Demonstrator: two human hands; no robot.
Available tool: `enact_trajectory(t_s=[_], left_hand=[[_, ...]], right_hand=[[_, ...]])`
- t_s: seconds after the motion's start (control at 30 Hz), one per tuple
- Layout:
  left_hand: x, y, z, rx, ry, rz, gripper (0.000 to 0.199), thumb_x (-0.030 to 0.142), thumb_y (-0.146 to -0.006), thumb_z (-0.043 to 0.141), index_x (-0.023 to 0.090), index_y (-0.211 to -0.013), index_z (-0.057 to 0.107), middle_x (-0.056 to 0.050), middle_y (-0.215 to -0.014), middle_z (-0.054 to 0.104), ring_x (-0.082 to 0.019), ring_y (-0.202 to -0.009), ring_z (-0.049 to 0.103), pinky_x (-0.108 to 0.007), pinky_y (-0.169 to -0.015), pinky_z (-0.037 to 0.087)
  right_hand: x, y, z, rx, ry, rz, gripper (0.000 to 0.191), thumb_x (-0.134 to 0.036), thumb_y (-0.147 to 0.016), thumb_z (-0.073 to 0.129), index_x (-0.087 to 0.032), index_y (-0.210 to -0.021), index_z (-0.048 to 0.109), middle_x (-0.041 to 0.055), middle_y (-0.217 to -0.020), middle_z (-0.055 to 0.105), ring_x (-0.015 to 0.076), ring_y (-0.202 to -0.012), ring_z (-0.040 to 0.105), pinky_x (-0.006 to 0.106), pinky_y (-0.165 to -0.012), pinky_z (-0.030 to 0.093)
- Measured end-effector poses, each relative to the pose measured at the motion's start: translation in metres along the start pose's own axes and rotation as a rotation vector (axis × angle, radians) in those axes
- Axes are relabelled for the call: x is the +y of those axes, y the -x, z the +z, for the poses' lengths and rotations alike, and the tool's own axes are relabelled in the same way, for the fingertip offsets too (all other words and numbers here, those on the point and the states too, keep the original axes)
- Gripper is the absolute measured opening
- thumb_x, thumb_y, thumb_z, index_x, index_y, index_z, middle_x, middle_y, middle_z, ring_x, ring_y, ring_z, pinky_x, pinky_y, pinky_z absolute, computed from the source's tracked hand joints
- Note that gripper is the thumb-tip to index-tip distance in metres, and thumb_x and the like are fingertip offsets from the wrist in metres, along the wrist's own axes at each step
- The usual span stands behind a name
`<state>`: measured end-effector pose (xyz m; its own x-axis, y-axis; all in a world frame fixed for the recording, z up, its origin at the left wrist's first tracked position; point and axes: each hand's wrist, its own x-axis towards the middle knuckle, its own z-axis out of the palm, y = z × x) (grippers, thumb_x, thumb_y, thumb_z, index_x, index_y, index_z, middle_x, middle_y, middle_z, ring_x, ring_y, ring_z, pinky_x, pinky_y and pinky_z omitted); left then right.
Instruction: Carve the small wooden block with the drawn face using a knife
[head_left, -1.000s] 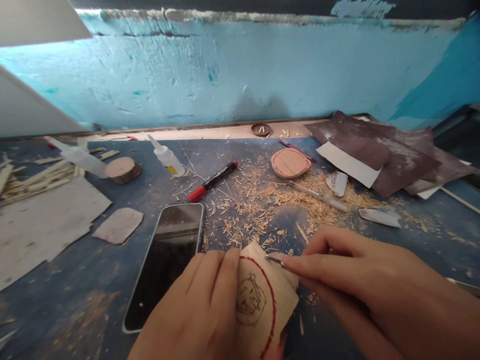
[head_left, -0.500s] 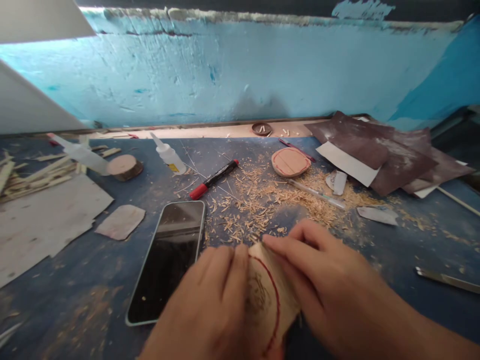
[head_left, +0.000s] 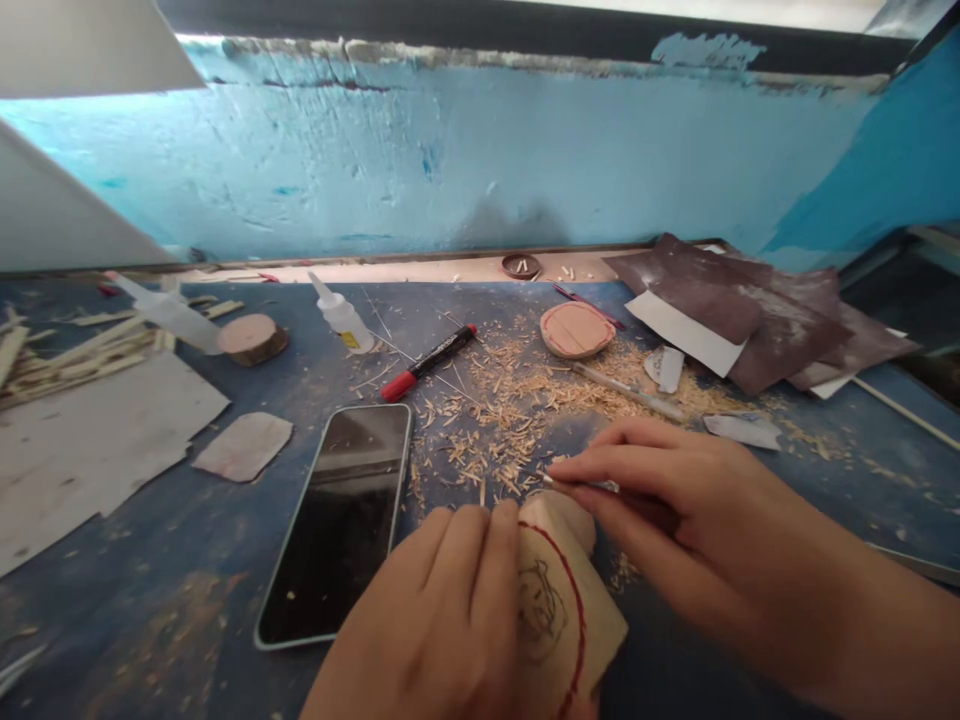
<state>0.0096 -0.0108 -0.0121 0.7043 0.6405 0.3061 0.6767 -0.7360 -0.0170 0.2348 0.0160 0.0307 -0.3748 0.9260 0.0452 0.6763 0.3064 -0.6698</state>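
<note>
My left hand (head_left: 442, 610) is closed over the left side of a pale wood block (head_left: 600, 630), its fingers pressed on the top. The block bears a red curved line and a small dark drawing, partly hidden by the fingers. My right hand (head_left: 675, 520) pinches a small thin blade (head_left: 551, 481) between thumb and fingers. Its light tip shows just past the fingertips, above the block's far corner; the rest is mostly hidden in the hand. A phone (head_left: 341, 530) lies just left of my left hand. Wood shavings (head_left: 510, 400) are scattered beyond both hands.
A red-capped marker (head_left: 431, 362), a glue bottle (head_left: 341, 315) and a round wood piece (head_left: 576, 328) lie farther back. Sandpaper sheets (head_left: 720, 300) are piled at the back right. A wood slice (head_left: 251, 340) and wood strips (head_left: 90, 350) are at left, before a blue wall (head_left: 450, 160).
My right hand has lifted off the block and moved right, so the blade's tip and the block's right corner now show. The left hand and block have shifted slightly right.
</note>
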Motion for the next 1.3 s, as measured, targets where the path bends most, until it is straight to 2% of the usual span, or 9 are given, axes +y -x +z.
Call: enact_trajectory(t_s=[0.13,0.3,0.4,0.53,0.7,0.83,1.0,1.17,1.3], left_hand=[[-0.004,0.000,0.001,0.058,0.066,-0.162,0.060,0.036,-0.080,0.063,0.010,-0.133,0.054,-0.020,-0.116,0.069,-0.037,-0.101,0.070,-0.054,-0.082,0.065],[-0.013,-0.003,-0.004,0.129,0.159,-0.323,0.071,0.036,-0.087,0.065,0.023,-0.152,0.040,-0.016,-0.144,0.053,-0.038,-0.129,0.059,-0.057,-0.106,0.056],[-0.021,-0.007,-0.007,0.119,0.239,-0.334,0.065,0.030,-0.094,0.062,0.031,-0.154,0.037,-0.011,-0.151,0.048,-0.035,-0.138,0.053,-0.056,-0.113,0.051],[-0.030,-0.013,-0.010,0.089,0.285,-0.270,0.065,0.027,-0.096,0.065,0.032,-0.154,0.038,-0.010,-0.154,0.046,-0.032,-0.144,0.048,-0.051,-0.116,0.049],[-0.036,-0.017,-0.009,0.074,0.317,-0.217,0.068,0.024,-0.092,0.074,0.034,-0.152,0.042,-0.008,-0.149,0.047,-0.029,-0.140,0.051,-0.045,-0.112,0.054],[-0.037,-0.014,-0.007,0.081,0.258,-0.184,0.072,0.020,-0.089,0.078,0.036,-0.151,0.045,-0.008,-0.143,0.046,-0.029,-0.133,0.054,-0.047,-0.110,0.054],[-0.039,-0.010,-0.003,0.101,0.189,-0.203,0.069,0.017,-0.089,0.077,0.036,-0.149,0.048,-0.009,-0.141,0.044,-0.027,-0.121,0.060,-0.048,-0.103,0.058],[-0.041,-0.014,-0.003,0.105,0.219,-0.166,0.066,0.017,-0.091,0.076,0.032,-0.148,0.047,-0.011,-0.142,0.047,-0.031,-0.133,0.053,-0.050,-0.109,0.053],[-0.043,-0.017,-0.003,0.103,0.264,-0.119,0.062,0.016,-0.094,0.072,0.030,-0.148,0.045,-0.011,-0.141,0.051,-0.031,-0.137,0.049,-0.049,-0.112,0.049]], right_hand=[[-0.001,-0.002,-0.004,0.105,-0.004,0.004,0.022,-0.015,-0.096,0.060,-0.024,-0.103,0.079,0.0034,-0.100,0.075,0.0160,-0.089,0.072,0.026,-0.072,0.059],[-0.005,-0.005,-0.012,0.307,-0.282,0.085,0.014,-0.020,-0.091,0.073,-0.025,-0.104,0.068,0.0012,-0.101,0.078,0.0175,-0.087,0.080,0.022,-0.068,0.065],[-0.008,-0.004,-0.018,0.460,-0.392,0.065,0.027,-0.021,-0.090,0.077,-0.028,-0.107,0.057,-0.0010,-0.094,0.078,0.0177,-0.088,0.080,0.022,-0.069,0.065],[-0.014,0.001,-0.022,0.601,-0.339,-0.009,0.019,-0.020,-0.097,0.067,-0.027,-0.111,0.056,0.0011,-0.093,0.076,0.0162,-0.082,0.078,0.024,-0.066,0.062],[-0.019,0.006,-0.025,0.514,-0.194,-0.148,0.035,-0.014,-0.091,0.067,-0.028,-0.122,0.059,0.0012,-0.081,0.075,0.0238,-0.075,0.078,0.037,-0.066,0.065],[-0.015,0.009,-0.023,0.468,-0.201,-0.222,0.031,-0.009,-0.088,0.067,-0.025,-0.113,0.063,0.0024,-0.085,0.078,0.0201,-0.065,0.075,0.033,-0.055,0.062],[-0.004,0.017,-0.021,0.375,-0.182,-0.253,0.036,-0.003,-0.083,0.071,-0.025,-0.109,0.064,0.0016,-0.093,0.074,0.0198,-0.076,0.075,0.034,-0.068,0.065],[0.002,0.016,-0.017,0.317,-0.151,-0.376,0.038,0.002,-0.083,0.067,-0.023,-0.110,0.056,0.0013,-0.098,0.070,0.0182,-0.084,0.073,0.032,-0.068,0.060],[0.000,0.014,-0.016,0.278,-0.067,-0.399,0.030,0.000,-0.086,0.064,-0.022,-0.104,0.055,0.0003,-0.097,0.071,0.0157,-0.084,0.073,0.029,-0.068,0.059]])
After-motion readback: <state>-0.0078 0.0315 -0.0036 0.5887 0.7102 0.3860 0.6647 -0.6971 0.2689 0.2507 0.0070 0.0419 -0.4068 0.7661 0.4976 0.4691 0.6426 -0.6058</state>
